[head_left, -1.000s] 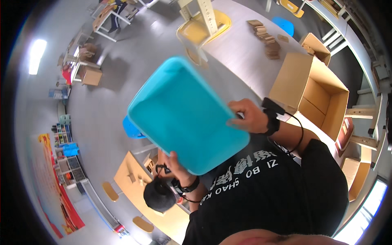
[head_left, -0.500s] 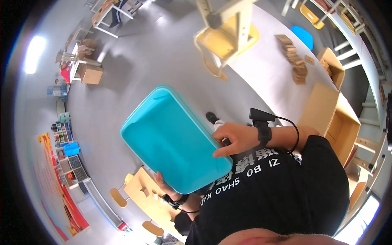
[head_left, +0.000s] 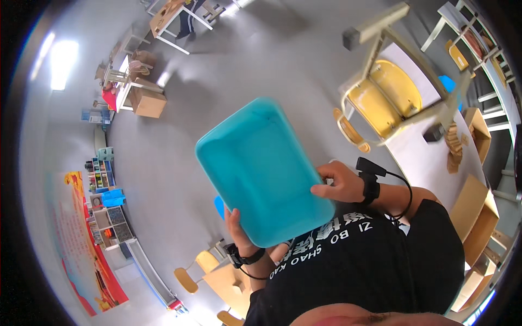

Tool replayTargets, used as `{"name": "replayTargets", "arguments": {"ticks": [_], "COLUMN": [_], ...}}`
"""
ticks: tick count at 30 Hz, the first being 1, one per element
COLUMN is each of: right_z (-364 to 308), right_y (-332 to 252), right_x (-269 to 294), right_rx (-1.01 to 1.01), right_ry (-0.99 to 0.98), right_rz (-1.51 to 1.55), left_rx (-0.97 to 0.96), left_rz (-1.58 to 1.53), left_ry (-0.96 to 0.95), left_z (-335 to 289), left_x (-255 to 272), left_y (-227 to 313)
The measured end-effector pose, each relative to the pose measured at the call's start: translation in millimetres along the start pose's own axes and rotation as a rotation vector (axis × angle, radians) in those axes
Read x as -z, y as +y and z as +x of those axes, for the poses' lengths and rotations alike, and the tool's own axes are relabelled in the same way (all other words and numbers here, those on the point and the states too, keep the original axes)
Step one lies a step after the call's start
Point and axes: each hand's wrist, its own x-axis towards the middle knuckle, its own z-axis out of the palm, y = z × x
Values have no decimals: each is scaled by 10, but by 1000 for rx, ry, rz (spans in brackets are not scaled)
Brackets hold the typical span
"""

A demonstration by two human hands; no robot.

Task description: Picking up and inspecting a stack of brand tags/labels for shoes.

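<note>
A teal plastic bin (head_left: 261, 168) is held up in front of my body, its hollow inside facing me and nothing seen in it. My left hand (head_left: 239, 232) grips its lower left edge, with the thumb on the rim and the other fingers mostly hidden behind. On the right side, my right hand (head_left: 343, 183) clasps the rim, thumb laid over the edge and fingers curled round the outside. Each wrist wears a black strap with a cable.
At upper right, an upturned yellow chair (head_left: 383, 98) rests on a white table (head_left: 416, 155). Brown stacked pieces (head_left: 454, 149) and open cardboard boxes (head_left: 474, 220) lie beyond. A wooden table (head_left: 231, 285) with chairs is at lower left. Shelves (head_left: 111, 220) line the left wall.
The view has swung left, so the room's furniture shifts rightward. The bin, still in both hands, sits a little farther right and looks more upright.
</note>
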Motion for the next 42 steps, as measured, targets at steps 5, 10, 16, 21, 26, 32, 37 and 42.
{"name": "replayTargets", "arguments": {"ticks": [5,10,16,21,26,32,37,42], "right_z": [986,1881,2842,3636,4323,4702,4897,5107], "right_y": [186,48,-4,27,-104,-173,-289,-478], "right_x": [527,1125,1713,2147,2528,3166,3960,4835], "right_rx": [61,64,250,270,237,136,167,231], "right_ry": [302,358,613,785,1059,1366,1446,1348], "right_rz": [110,118,70,-86,-36,-495,-731,-733], "left_rx": [27,-6,219,528,359,-250,-1399,-1531], "left_rz": [-32,-160,-271,-538,46,403,1084,1586], "left_ry": [-82,-206,-591,-891,-1039,-1067,-1568,-1613], "left_z": [1388,2787,4656,6314,7607,8156,8456,8930], "left_x": [-283,-486,-1023,-1202,-1656,-3295,-4327,-5173], "left_y": [-16,88,317,105,287,413,346,86]}}
